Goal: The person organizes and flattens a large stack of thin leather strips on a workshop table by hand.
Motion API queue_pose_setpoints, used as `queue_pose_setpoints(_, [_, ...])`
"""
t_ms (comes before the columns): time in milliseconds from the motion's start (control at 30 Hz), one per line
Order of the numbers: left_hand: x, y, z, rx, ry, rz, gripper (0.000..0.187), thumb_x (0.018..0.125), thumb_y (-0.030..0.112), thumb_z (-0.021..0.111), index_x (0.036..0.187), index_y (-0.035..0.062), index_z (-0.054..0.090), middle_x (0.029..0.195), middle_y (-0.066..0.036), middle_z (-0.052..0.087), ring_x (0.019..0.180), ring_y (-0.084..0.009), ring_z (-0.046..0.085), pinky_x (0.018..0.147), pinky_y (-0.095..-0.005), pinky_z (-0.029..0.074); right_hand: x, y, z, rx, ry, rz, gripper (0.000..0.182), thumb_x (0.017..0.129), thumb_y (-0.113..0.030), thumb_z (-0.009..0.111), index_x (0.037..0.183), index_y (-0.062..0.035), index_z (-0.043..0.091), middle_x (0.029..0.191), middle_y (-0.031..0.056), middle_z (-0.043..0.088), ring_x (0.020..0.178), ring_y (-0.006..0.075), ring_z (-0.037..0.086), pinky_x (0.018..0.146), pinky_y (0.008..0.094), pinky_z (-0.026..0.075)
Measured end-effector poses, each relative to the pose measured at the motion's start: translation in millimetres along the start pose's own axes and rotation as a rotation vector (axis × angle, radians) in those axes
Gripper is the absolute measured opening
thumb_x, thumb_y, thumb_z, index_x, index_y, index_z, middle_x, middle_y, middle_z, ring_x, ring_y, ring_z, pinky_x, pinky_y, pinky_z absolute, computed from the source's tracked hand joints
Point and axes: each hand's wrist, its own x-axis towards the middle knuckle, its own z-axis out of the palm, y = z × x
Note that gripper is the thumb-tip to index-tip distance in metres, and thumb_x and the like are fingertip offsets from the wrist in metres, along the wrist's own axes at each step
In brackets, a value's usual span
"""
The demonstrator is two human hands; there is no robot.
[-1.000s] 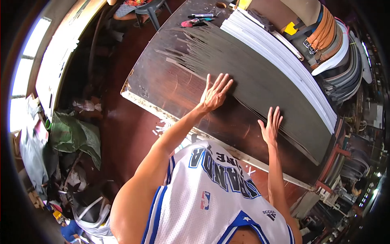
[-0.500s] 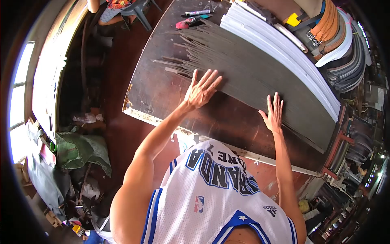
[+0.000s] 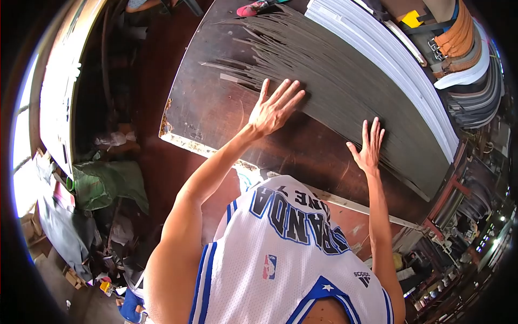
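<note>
Many thin dark grey strips lie side by side across a dark tabletop, their left ends uneven. My left hand rests flat with fingers spread on the near edge of the strips, toward their left part. Further right, my right hand lies with spread fingers on the same near edge. Neither hand grips anything. Beyond the dark strips runs a bundle of white strips.
A pink and black tool lies at the table's far edge. Orange belts and rolled strips are at the upper right. A roller machine stands right. A green sack sits on the left.
The view has shifted, so the marker at the far edge is out of sight. Both hands have slid slightly away along the strips and stay spread.
</note>
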Motion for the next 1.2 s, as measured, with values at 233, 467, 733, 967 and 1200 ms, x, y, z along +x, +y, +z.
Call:
queue_pose_setpoints(233, [0.7,1.6,2.2,0.017,0.036,0.018,0.067,0.095,0.029,0.063,0.156,0.0234,0.035,0.164,-0.004,0.03,0.152,-0.0237,0.027,0.121,-0.0633,0.01,59.4,-70.1,20.7,0.017,0.044,-0.102,0.096,0.09,-0.066,0.056,0.161,-0.0131,0.02,0.166,0.0243,0.008,0.151,0.0441,0.017,0.121,0.0627,0.011])
queue_pose_setpoints(467, [1.9,-0.6,2.7,0.034,0.051,0.043,0.069,0.095,0.03,0.064,0.156,0.0233,0.036,0.164,-0.004,0.029,0.151,-0.0245,0.028,0.12,-0.0649,0.01,82.1,-68.8,30.4,-0.049,0.062,-0.101,0.098,0.087,-0.072,0.053,0.162,-0.0194,0.018,0.166,0.023,0.007,0.15,0.0436,0.019,0.121,0.0605,0.013])
queue_pose_setpoints(733, [-6.2,-20.8,-9.4,0.026,0.054,0.049,0.068,0.095,0.031,0.064,0.156,0.0182,0.036,0.163,-0.003,0.031,0.151,-0.0224,0.029,0.119,-0.0679,0.006,84.3,-65.0,28.9,-0.028,0.083,-0.12,0.096,0.086,-0.07,0.058,0.161,-0.0227,0.022,0.167,0.0195,0.01,0.151,0.0411,0.02,0.122,0.0577,0.014])
queue_pose_setpoints(967, [-4.6,-26.8,-5.3,0.054,0.111,0.089,0.067,0.095,0.033,0.064,0.154,0.0155,0.039,0.161,-0.002,0.036,0.15,-0.0214,0.03,0.119,-0.0673,0.006,83.8,-64.6,29.9,-0.008,0.085,-0.124,0.094,0.086,-0.067,0.061,0.161,-0.0235,0.024,0.167,0.0178,0.01,0.152,0.0396,0.017,0.123,0.0566,0.014])
queue_pose_setpoints(1200, [-11.9,-31.1,-21.6,0.063,0.21,0.073,0.066,0.094,0.036,0.065,0.152,0.0135,0.043,0.159,-0.004,0.04,0.149,-0.0213,0.034,0.12,-0.066,0.007,83.8,-64.2,30.6,-0.009,0.089,-0.122,0.093,0.087,-0.066,0.061,0.161,-0.0239,0.023,0.168,0.0169,0.009,0.152,0.0391,0.017,0.123,0.0565,0.014])
